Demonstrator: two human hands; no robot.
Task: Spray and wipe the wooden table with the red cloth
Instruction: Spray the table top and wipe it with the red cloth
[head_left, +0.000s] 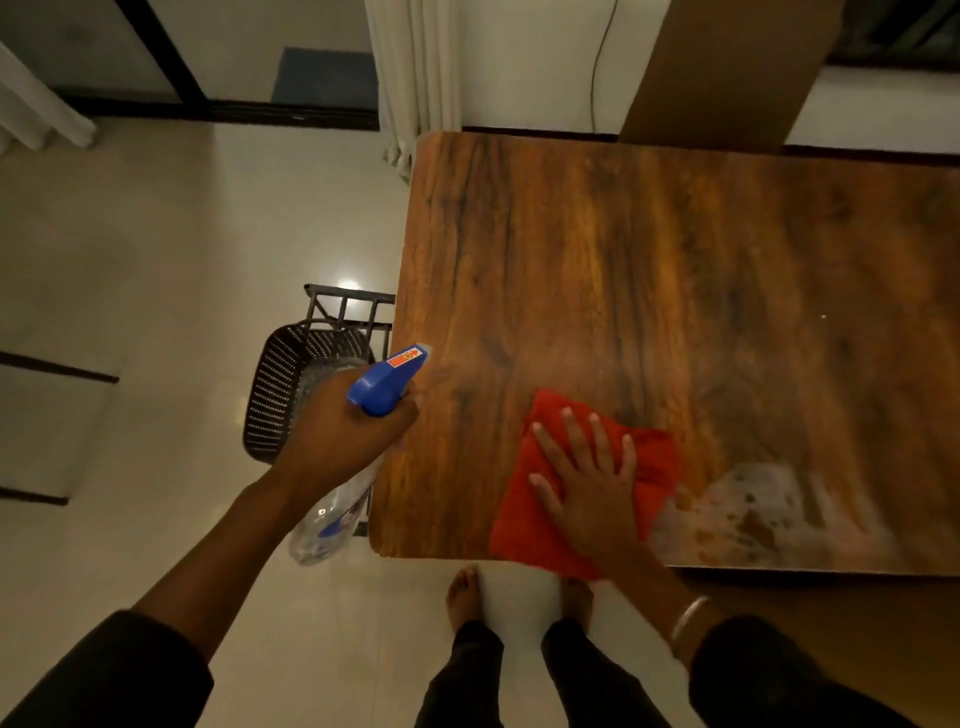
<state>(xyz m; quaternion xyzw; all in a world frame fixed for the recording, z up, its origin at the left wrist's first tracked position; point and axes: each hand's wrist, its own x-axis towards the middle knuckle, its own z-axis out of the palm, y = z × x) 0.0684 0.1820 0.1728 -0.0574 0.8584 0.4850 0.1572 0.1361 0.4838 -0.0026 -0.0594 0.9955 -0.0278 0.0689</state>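
The wooden table (649, 270) fills the right half of the view. A red cloth (524, 499) lies near its front edge, and my right hand (592, 483) presses flat on it with fingers spread. To the cloth's right, a foamy wet patch (763, 514) covers the wood. My left hand (343, 431) grips a clear spray bottle (332, 514) with a blue trigger head (387, 379), held just off the table's left edge, nozzle pointing toward the tabletop.
A black perforated basket (285, 384) on a dark metal frame stands on the pale tiled floor against the table's left side. A brown panel (727, 67) rises behind the table's far edge. White curtains (410, 78) hang at the back. My bare feet (465, 592) stand by the front edge.
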